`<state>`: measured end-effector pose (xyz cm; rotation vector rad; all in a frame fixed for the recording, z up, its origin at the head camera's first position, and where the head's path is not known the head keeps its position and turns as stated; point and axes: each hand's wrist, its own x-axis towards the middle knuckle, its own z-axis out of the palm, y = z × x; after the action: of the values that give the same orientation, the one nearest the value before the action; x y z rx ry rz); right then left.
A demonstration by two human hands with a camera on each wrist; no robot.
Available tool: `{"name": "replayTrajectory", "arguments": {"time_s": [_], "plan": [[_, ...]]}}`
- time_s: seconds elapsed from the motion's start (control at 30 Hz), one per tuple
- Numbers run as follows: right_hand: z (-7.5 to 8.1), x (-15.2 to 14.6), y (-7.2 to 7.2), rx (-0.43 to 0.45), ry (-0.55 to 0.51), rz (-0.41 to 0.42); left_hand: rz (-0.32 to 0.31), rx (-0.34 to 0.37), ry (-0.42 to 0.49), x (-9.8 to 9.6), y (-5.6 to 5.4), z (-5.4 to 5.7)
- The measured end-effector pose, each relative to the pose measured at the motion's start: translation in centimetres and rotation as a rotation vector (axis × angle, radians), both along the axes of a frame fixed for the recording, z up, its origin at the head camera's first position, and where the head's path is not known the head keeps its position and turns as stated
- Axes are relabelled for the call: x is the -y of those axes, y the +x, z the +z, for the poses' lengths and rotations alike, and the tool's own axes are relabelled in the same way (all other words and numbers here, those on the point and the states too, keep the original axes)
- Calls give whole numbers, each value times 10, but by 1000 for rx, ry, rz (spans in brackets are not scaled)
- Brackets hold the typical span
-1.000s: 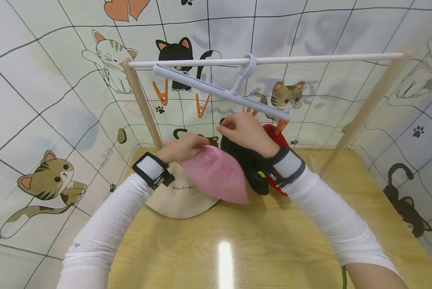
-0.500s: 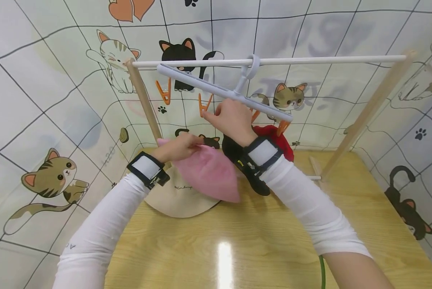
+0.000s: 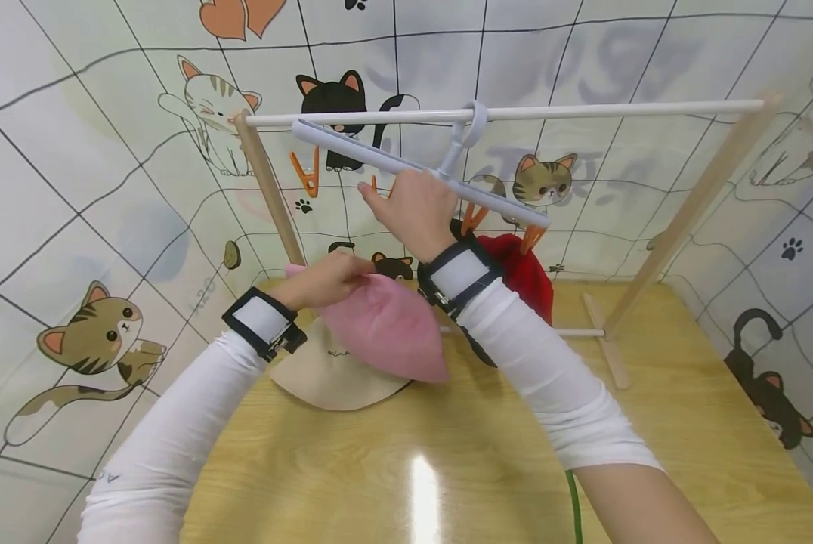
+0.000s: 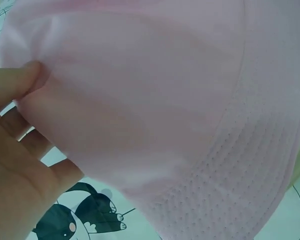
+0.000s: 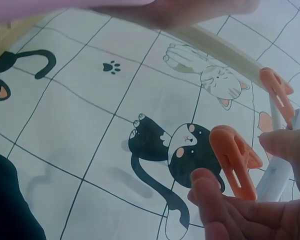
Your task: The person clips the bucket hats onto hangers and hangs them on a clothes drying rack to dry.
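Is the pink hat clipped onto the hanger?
No, the left hand holds the pink hat below the hanger, apart from the orange clips.

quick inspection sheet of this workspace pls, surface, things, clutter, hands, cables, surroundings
Surface: wood-grain table, glare streak in front
Job's things: pink hat, held; hanger, hooked on rail; red cloth and black item beneath its right clips
Clutter: beige hat on table, partly behind pink hat
Hands: left hand pinches pink hat's crown; right hand, fingers and thumb apart, around orange clip, contact unclear
Cables: green cord beside right forearm
Surroundings: cat-print walls
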<state>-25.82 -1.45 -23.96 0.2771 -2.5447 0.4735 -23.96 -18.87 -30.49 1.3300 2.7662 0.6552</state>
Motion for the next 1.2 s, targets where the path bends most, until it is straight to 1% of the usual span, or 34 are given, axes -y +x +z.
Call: {"name": "replayTrajectory", "arguments": {"time_s": [0.17,0.27,0.4,0.53,0.63,0.83,1.0,1.07,1.2], "plan": [[0,4,-5,-1,5,-20,5,-38,3,4,4,4],[-1,4,-6,4,9,-46,1,-46,13,3,3,4],[-1,0,-6,10,-12,-55,-13,-60,29,1,0,4],[-2,-4,-4,16,-40,-32,-5,-69,53,-2,-4,7],[-3,-8,-3,26,-69,6,10,-62,70,-3,-7,10],[-2,-18,1,66,-133,101,70,-32,97,-5,-16,14],[-3,-24,1,78,-151,139,117,-3,132,-5,-22,14],[-4,-25,1,81,-163,152,135,31,153,-4,-24,13],[-5,-29,-1,85,-195,185,169,129,196,-3,-28,13]]}}
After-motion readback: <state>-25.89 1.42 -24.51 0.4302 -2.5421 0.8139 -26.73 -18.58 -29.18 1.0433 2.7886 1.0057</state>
